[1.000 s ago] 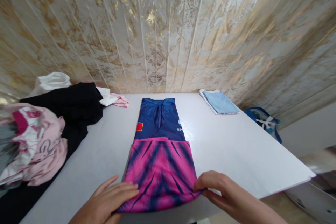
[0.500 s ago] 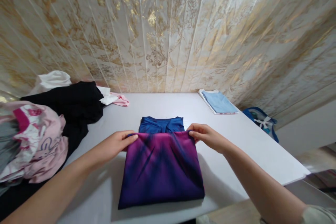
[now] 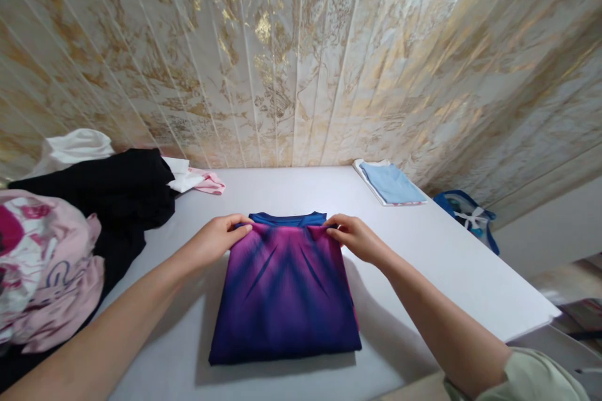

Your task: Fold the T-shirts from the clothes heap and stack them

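Note:
A purple and navy shirt [image 3: 286, 288] lies folded on the white table in front of me, its blue collar part showing beyond the far edge of the fold. My left hand [image 3: 219, 239] pinches the far left corner of the folded layer between thumb and fingers. At the far right corner, my right hand [image 3: 355, 237] pinches the same layer. Between the two hands the cloth is stretched fairly straight, with creases running down its front.
On the left is a heap of clothes: a black garment [image 3: 117, 191], a pink printed one [image 3: 70, 282] and white pieces. Folded light-blue cloth [image 3: 392, 183] lies at the table's [image 3: 451, 263] back right. Beyond the right edge sits a blue-trimmed clear bag [image 3: 465, 216].
Both hands have moved away from me, carrying the shirt's folded edge closer to the collar. Less of the blue part shows now, and the layer lies flatter.

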Action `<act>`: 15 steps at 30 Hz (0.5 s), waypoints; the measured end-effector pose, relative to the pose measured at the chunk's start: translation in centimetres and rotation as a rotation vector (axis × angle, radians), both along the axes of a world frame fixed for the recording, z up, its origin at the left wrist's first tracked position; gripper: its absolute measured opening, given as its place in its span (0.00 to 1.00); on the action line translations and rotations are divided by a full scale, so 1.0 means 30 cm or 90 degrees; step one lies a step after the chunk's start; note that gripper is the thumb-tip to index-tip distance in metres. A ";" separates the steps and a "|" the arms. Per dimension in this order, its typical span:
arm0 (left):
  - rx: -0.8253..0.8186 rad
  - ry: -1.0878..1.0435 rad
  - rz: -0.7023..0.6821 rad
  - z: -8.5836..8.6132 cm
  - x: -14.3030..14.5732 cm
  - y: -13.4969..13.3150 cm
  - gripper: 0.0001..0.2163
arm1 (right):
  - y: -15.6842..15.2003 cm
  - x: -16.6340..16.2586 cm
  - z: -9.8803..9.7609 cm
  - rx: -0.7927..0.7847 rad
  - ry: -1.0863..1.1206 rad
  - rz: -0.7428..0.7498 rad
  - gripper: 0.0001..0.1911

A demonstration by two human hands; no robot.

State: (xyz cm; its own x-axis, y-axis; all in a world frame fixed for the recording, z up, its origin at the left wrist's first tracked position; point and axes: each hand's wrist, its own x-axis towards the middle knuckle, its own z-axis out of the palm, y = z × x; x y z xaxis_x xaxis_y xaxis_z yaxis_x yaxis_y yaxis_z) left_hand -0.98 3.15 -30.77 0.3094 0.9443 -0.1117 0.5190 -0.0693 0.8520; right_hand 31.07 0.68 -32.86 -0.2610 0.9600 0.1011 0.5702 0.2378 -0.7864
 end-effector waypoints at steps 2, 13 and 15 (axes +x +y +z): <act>0.042 0.020 0.030 -0.023 0.011 0.067 0.19 | 0.063 -0.006 0.001 0.019 -0.015 -0.042 0.09; 0.209 0.098 0.104 -0.170 0.058 0.193 0.10 | 0.182 -0.041 -0.165 0.094 -0.149 -0.186 0.06; 0.245 0.128 0.091 -0.167 0.057 0.198 0.10 | 0.189 -0.040 -0.163 0.103 -0.132 -0.196 0.06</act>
State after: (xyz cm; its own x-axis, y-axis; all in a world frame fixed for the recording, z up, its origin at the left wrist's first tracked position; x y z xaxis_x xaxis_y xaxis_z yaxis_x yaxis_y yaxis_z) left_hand 0.72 9.10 -35.78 0.1806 0.9607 0.2109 0.6983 -0.2762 0.6603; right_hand 29.88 6.35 -37.76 0.0049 0.9726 0.2323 0.7768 0.1426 -0.6134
